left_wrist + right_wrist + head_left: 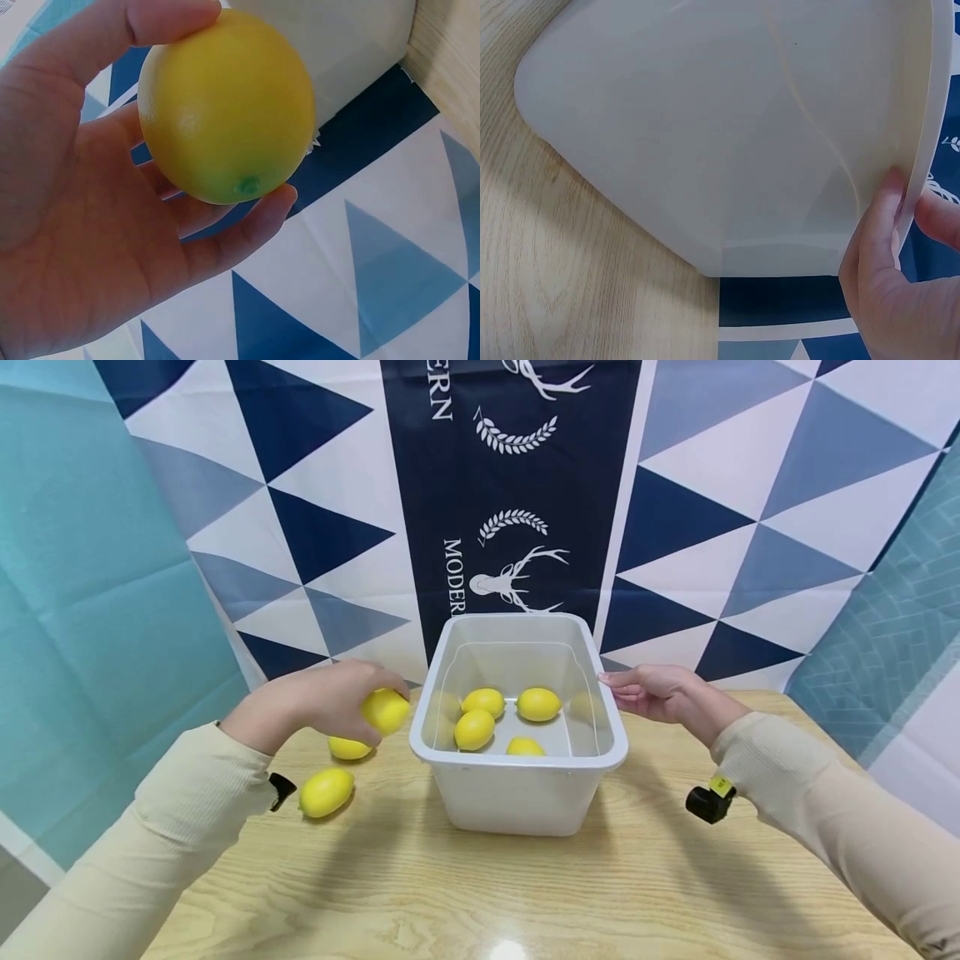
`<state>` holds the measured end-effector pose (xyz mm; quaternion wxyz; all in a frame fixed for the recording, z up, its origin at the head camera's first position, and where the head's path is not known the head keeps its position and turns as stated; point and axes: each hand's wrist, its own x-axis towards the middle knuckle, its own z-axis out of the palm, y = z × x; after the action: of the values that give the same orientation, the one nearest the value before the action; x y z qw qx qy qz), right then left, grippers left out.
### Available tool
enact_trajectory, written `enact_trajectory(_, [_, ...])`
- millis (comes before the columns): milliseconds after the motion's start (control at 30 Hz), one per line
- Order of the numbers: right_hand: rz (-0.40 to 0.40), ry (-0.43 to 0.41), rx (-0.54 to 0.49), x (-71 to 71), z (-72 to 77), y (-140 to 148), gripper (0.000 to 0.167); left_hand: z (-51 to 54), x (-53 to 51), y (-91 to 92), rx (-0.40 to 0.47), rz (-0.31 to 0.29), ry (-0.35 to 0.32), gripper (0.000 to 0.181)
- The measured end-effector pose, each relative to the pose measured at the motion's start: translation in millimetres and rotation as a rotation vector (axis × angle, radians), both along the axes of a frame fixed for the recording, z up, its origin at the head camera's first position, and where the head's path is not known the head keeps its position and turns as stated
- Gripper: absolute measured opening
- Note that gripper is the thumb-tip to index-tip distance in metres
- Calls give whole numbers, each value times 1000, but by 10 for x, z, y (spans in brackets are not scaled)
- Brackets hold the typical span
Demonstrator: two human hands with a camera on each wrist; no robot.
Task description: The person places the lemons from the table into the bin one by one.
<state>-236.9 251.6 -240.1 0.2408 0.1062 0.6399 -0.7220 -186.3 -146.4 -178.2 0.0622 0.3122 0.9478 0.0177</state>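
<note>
Loading of yellow fruit at a desk (480,902) with a pale wood-grain top. Hands: the left hand (337,697), at nine o'clock from the container, is curled round a yellow oval lemon (385,712), its thumb and fingers spread only as wide as the fruit; the right hand (663,689), at three o'clock, is nearly closed, pinching the container's rim between thumb and fingers. The held lemon lies just outside the rim; in the left wrist view its green stem end (247,184) shows close to six o'clock on the fruit.

The container, a pale grey rectangular plastic bin (517,797) with rounded corners, stands upright on the desk. Within it rest four lemons: a rear-left lemon (483,702) at ten o'clock, a rear-right lemon (538,704) at two, a left-hand lemon (474,730) between eight and nine, and a front lemon (525,747) at five, partly hidden by the near rim.

Two more lie on the desk, a partly covered lemon (349,749) and a fully visible lemon (327,792), both between seven and eight o'clock from the held fruit. At twelve o'clock hangs a blue-and-white triangle-patterned cloth (330,535).
</note>
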Motion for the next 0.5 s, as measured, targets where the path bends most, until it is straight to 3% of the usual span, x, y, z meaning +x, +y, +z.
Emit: enact_trajectory(500, [21, 11, 19, -1, -10, 2, 16, 142, -70, 185, -4, -21, 5, 52])
